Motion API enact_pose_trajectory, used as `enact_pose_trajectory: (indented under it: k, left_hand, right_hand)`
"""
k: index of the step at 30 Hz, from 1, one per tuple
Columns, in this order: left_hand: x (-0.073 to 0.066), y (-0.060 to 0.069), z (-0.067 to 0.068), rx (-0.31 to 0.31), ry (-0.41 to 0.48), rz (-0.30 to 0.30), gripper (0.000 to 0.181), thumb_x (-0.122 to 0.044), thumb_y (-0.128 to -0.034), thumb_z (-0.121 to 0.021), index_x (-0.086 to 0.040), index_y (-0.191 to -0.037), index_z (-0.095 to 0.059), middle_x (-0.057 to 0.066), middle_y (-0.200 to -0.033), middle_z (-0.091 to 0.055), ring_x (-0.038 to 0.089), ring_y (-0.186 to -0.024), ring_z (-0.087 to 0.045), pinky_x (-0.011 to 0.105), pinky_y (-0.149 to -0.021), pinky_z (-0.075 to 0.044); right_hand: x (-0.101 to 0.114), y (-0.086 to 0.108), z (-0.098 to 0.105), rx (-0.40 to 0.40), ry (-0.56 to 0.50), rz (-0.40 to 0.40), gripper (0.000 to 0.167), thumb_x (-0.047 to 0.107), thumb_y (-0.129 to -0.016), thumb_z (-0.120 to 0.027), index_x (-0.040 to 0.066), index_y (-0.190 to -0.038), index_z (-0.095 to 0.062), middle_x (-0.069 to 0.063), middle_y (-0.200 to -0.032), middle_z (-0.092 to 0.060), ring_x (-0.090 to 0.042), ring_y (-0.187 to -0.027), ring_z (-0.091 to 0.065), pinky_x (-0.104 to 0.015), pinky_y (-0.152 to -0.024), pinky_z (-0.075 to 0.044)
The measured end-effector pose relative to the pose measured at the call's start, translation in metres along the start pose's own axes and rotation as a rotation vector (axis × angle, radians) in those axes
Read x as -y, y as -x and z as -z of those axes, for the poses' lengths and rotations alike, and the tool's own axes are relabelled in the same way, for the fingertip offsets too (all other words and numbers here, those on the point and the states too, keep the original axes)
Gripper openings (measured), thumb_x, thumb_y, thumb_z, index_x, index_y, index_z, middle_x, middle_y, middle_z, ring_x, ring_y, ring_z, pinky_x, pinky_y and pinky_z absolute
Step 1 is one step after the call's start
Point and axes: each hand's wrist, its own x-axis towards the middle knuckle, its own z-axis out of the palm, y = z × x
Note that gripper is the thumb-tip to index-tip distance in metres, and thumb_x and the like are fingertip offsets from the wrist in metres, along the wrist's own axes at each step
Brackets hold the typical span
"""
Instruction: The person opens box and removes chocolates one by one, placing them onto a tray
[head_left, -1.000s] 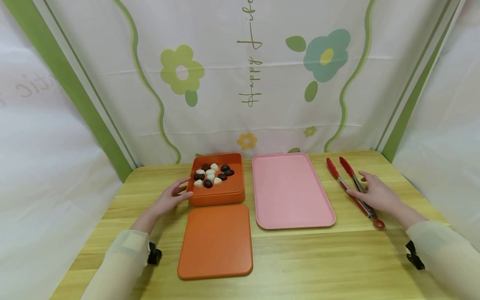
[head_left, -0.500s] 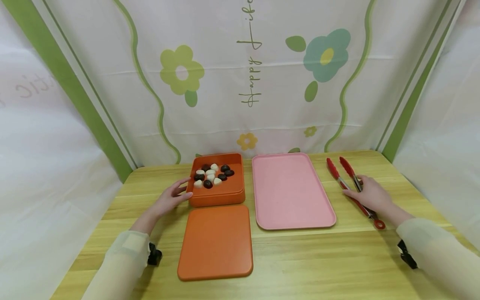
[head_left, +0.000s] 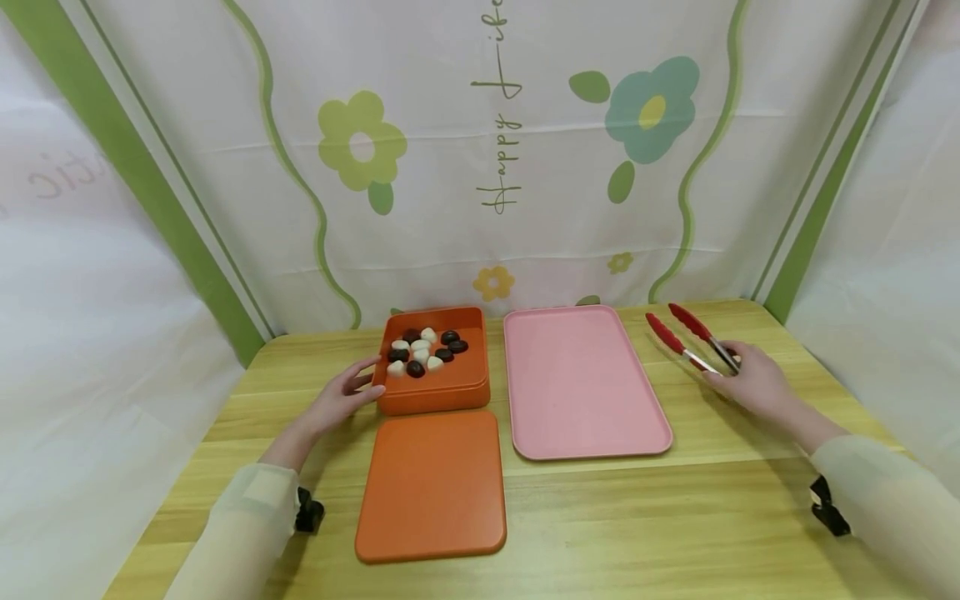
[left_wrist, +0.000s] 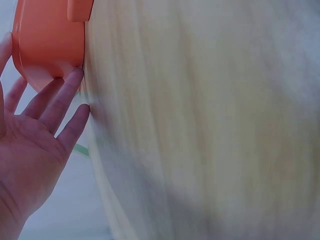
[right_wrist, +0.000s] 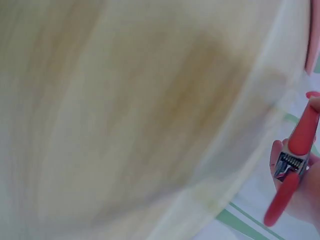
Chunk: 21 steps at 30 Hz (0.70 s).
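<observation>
My left hand [head_left: 341, 400] rests against the left side of an orange square box [head_left: 435, 402], thumb at its near corner. In the left wrist view the fingers [left_wrist: 62, 102] are nearly straight along the box wall. Several white and dark brown, smooth pebble-like pieces [head_left: 421, 353] lie inside the box. At the right, my right hand [head_left: 761, 387] grips red-tipped metal tongs [head_left: 666, 334]. Their tips stand apart and point toward the back. The right wrist view shows the red handle [right_wrist: 302, 132] in the hand; part of the tongs is hidden by the hand in the head view.
A flat orange lid [head_left: 431, 487] lies in front of the box. To the box's right is a pink rectangular tray [head_left: 585, 383]. All stand on a wood-grain table [head_left: 600, 525], with a white flowered curtain [head_left: 450, 225] behind and at the sides.
My right hand has closed round the tongs and lifted them from the table, their tips shifting slightly left and back. The left hand and box have stayed put.
</observation>
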Motion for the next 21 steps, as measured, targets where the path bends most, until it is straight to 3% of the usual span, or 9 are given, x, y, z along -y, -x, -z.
enact_pose_trajectory:
  k: [6,11,14,18,21]
  left_hand:
    - [0.001,-0.001,-0.001,-0.005,-0.007,0.004,0.065,-0.026,-0.099,-0.059,-0.01,-0.153,-0.028,0.026,-0.153,-0.027,0.043,-0.139,-0.026,0.059,-0.106,-0.031]
    - [0.001,-0.004,0.0,-0.004,-0.015,0.0,0.065,-0.028,-0.0988,-0.059,-0.011,-0.154,-0.028,0.024,-0.154,-0.026,0.042,-0.14,-0.027,0.058,-0.106,-0.031]
    - [0.002,-0.004,0.0,-0.002,-0.017,-0.002,0.065,-0.027,-0.0988,-0.059,-0.01,-0.154,-0.028,0.025,-0.154,-0.026,0.042,-0.14,-0.026,0.058,-0.106,-0.031]
    - [0.001,-0.003,0.0,0.001,-0.016,0.005,0.066,-0.028,-0.0988,-0.059,-0.01,-0.154,-0.028,0.025,-0.153,-0.027,0.042,-0.139,-0.027,0.058,-0.106,-0.031]
    - [0.002,-0.002,0.0,-0.001,-0.013,0.011,0.066,-0.028,-0.0988,-0.059,-0.011,-0.154,-0.028,0.025,-0.153,-0.028,0.042,-0.14,-0.026,0.058,-0.106,-0.03]
  right_hand:
    - [0.01,-0.001,0.015,0.001,-0.004,0.03,0.063,0.023,-0.089,-0.072,-0.012,-0.134,-0.044,-0.028,-0.106,-0.057,-0.027,-0.075,-0.055,-0.036,-0.06,-0.041]
    - [0.025,-0.006,0.025,0.017,0.016,0.056,0.062,0.03,-0.089,-0.071,-0.005,-0.136,-0.048,-0.032,-0.122,-0.054,-0.043,-0.096,-0.056,-0.052,-0.07,-0.044]
    - [0.036,-0.009,0.029,0.051,0.038,0.042,0.066,0.038,-0.089,-0.071,0.001,-0.138,-0.048,-0.033,-0.124,-0.053,-0.046,-0.102,-0.052,-0.052,-0.069,-0.043]
    - [0.05,-0.014,0.032,0.083,0.051,0.039,0.068,0.041,-0.087,-0.071,0.005,-0.14,-0.048,-0.026,-0.112,-0.059,-0.033,-0.082,-0.053,-0.036,-0.057,-0.037]
    - [0.061,-0.018,0.032,0.097,0.053,0.063,0.068,0.04,-0.087,-0.072,0.006,-0.141,-0.048,-0.016,-0.096,-0.063,-0.025,-0.068,-0.05,-0.032,-0.053,-0.035]
